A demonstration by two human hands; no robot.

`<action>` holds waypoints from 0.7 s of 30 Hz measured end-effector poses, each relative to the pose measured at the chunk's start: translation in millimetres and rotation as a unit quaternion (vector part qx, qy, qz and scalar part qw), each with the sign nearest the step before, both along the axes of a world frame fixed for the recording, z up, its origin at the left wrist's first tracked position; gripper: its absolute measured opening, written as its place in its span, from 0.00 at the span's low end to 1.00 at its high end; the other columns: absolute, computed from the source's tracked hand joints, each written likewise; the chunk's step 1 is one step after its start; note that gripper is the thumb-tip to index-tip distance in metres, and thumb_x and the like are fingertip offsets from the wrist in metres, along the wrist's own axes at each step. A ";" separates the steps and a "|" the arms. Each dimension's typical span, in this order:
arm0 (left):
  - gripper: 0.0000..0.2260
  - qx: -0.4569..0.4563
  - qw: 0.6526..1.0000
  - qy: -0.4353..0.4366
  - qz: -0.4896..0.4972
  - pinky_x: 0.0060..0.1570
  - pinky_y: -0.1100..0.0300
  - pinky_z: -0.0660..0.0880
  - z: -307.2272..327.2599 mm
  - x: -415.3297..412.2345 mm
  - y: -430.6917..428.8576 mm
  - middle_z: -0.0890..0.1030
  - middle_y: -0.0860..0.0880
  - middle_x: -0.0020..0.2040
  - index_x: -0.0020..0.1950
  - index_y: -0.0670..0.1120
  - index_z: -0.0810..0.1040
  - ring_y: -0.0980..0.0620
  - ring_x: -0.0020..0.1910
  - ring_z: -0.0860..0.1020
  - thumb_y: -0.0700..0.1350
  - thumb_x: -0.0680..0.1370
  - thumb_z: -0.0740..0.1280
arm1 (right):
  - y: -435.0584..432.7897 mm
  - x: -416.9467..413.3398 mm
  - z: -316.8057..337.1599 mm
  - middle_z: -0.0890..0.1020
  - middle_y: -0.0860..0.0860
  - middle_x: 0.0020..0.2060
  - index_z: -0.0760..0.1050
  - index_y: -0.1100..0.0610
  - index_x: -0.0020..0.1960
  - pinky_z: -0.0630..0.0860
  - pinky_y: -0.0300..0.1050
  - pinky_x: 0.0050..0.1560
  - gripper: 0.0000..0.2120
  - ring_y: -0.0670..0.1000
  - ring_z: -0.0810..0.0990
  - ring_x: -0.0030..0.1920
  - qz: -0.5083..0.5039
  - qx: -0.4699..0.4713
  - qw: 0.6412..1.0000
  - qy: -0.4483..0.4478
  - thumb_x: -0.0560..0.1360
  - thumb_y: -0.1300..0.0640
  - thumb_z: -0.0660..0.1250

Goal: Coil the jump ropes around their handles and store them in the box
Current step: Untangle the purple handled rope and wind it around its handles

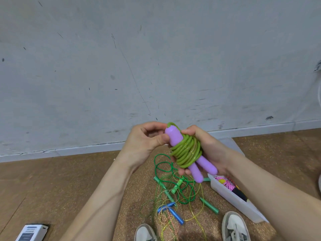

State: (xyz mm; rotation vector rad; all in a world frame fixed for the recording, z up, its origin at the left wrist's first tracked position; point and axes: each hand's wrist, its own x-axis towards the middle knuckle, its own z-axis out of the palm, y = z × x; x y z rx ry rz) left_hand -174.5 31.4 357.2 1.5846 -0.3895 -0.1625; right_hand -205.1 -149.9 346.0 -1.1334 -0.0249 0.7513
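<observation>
Jump rope (186, 153), green cord coiled round paired purple handles (202, 169), held mid-air above the floor. Right hand (203, 146) clenched round the coil; left hand (149, 138) fingers (164, 139) pinching the top. Probably light, springy, slick; best gripped across the coil to stop unwinding. Box (231, 199) just below right.

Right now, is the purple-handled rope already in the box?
No, the purple-handled rope, wound in green cord, is held up in both hands above the floor, while the box sits lower right.
</observation>
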 end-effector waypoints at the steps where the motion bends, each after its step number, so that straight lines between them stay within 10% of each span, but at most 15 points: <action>1: 0.20 0.013 1.000 -0.009 -0.003 0.36 0.70 0.72 2.0 -0.5 -2.3 0.81 0.50 0.36 0.44 0.44 0.78 0.61 0.34 0.77 0.44 0.57 0.80 | 0.9 1.0 -2.2 0.79 0.59 0.37 0.80 0.59 0.42 0.74 0.43 0.32 0.21 0.59 0.79 0.30 0.000 0.011 1.000 -0.001 0.68 0.41 0.61; 9: 0.08 0.049 0.997 -0.048 -0.021 0.33 0.70 0.69 10.6 -8.8 -17.7 0.70 0.43 0.34 0.41 0.43 0.71 0.61 0.29 0.70 0.47 0.71 0.66 | 4.1 -4.0 -0.5 0.77 0.57 0.38 0.77 0.56 0.45 0.73 0.41 0.29 0.22 0.58 0.78 0.29 -0.027 0.028 0.999 0.017 0.71 0.38 0.59; 21: 0.21 0.040 0.997 -0.070 -0.017 0.42 0.62 0.76 12.6 -11.6 -10.4 0.75 0.49 0.51 0.52 0.49 0.80 0.55 0.38 0.74 0.40 0.60 0.78 | 2.7 -1.4 4.7 0.74 0.57 0.31 0.79 0.55 0.34 0.71 0.45 0.34 0.21 0.57 0.75 0.26 -0.036 0.012 0.999 -0.019 0.66 0.41 0.57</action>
